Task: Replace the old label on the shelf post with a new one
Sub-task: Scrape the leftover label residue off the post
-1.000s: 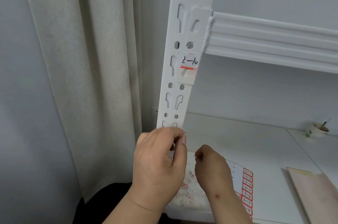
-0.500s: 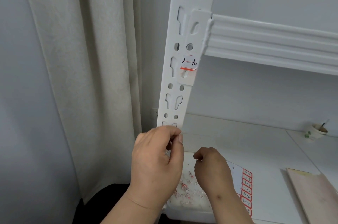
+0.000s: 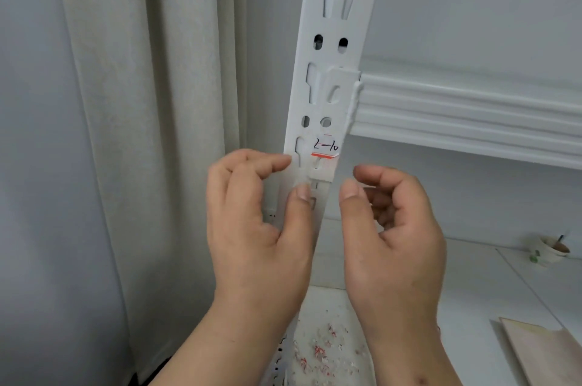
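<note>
The white slotted shelf post (image 3: 333, 39) runs up the middle of the view. Its old label (image 3: 326, 147), handwritten "2-10" over a red line, is stuck just under the beam bracket. My left hand (image 3: 261, 221) is at the post, index fingertip and thumb apart, just left of and below the label. A blurred white patch lies between them; I cannot tell whether it is something held. My right hand (image 3: 390, 228) hovers just right of the post, below the label, fingers curled and thumb apart, with nothing visible in it.
A white shelf beam (image 3: 472, 114) runs right from the post. A pale curtain (image 3: 141, 133) hangs at the left. On the white surface below lie red-and-white label scraps (image 3: 324, 351), a paper cup (image 3: 549, 250) and a tan card (image 3: 544, 351).
Both hands have risen from the foot of the post to just below the old label. The right hand's pinch has loosened. The view is closer to the post.
</note>
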Tool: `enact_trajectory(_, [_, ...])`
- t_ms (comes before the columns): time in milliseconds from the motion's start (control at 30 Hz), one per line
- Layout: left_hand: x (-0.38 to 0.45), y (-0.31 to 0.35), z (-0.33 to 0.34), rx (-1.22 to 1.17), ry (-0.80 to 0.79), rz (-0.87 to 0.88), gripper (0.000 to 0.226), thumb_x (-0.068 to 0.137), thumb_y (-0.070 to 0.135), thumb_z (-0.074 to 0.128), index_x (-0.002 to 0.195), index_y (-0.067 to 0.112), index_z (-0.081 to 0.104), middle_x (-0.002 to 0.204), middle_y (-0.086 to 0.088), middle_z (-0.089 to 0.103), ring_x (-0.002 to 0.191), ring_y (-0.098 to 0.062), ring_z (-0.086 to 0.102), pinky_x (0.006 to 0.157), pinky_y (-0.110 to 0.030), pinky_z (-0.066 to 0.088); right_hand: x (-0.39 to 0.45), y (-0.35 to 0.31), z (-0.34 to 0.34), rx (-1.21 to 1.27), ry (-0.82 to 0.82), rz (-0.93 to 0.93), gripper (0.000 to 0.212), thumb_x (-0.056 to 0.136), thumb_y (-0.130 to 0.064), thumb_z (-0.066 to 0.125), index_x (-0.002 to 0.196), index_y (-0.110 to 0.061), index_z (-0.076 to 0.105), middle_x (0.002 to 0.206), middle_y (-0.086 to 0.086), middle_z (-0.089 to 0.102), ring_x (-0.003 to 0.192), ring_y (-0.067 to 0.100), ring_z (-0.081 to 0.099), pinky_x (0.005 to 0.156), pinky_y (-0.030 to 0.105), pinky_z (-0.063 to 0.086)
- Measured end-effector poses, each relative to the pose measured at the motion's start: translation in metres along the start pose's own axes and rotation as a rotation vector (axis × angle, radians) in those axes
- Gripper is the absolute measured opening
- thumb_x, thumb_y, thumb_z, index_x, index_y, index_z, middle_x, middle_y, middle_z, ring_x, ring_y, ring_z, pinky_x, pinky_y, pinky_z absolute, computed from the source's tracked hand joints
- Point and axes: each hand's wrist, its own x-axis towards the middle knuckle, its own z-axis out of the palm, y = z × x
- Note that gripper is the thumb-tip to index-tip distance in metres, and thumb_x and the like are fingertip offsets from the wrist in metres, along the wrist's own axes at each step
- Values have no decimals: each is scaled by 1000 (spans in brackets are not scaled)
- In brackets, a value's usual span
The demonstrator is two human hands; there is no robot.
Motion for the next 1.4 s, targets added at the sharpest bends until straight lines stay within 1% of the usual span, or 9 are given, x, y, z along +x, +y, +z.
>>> enact_trajectory(100, [17,12,4,-92,-52,-75,35,82,19,67,107,36,50,115,20,50,112,2,52,91,-17,45,7,-13,9,93,-21,35,17,83,-39,65,98,-33,62,94,-17,69,94,-1,64,81,18,50])
enact_trajectory(167, [25,18,6,-228,-116,-207,41,84,17,69,106,45,48,121,16,56,116,-5,57,96,-28,50,11,-18,14,151,-25,77,11,84,-31,69,94,-31,63,91,-16,71,91,0,67,80,24,53])
enact_trajectory(267, [33,24,7,-334,-185,-279,44,88,9,67,111,41,49,115,11,67,111,-9,64,95,-34,53,18,-21,20,135,16,119,8,83,-30,69,87,-28,62,86,-12,72,85,2,68,76,26,56])
enact_trajectory(367, [37,27,7,-359,-217,-292,41,92,4,60,112,37,47,105,16,71,96,-2,70,85,-31,57,21,-22,26,130,57,150,12,83,-31,69,81,-27,58,81,-12,70,78,1,67,70,20,54])
enact_trajectory(500, [39,28,9,-353,-260,-295,35,97,6,52,110,38,45,113,18,69,98,4,67,84,-23,56,20,-24,32,140,104,168,15,82,-32,70,78,-27,56,74,-14,66,70,-2,63,58,7,44])
enact_trajectory(733, [39,21,11,-402,-301,-327,29,99,11,50,117,34,48,112,16,70,98,0,68,84,-27,56,20,-23,35,151,137,186,15,81,-35,70,78,-25,59,74,-12,68,70,0,65,58,12,48])
enact_trajectory(900, [38,18,11,-419,-311,-321,29,99,13,50,112,39,47,110,17,70,98,2,68,82,-24,54,19,-22,38,174,154,207,15,80,-35,71,79,-24,60,74,-10,69,70,3,66,61,18,52])
enact_trajectory(1067, [38,15,11,-415,-324,-310,29,99,14,50,109,40,47,109,16,70,97,1,68,83,-27,56,20,-23,39,154,160,196,15,79,-35,70,78,-24,59,72,-9,68,66,6,65,57,17,50])
enact_trajectory(1400, [40,13,9,-434,-335,-313,27,99,12,51,114,34,50,105,16,70,94,3,68,80,-21,56,20,-25,42,166,199,184,14,77,-31,68,76,-22,58,69,-8,67,56,-1,61,48,6,41])
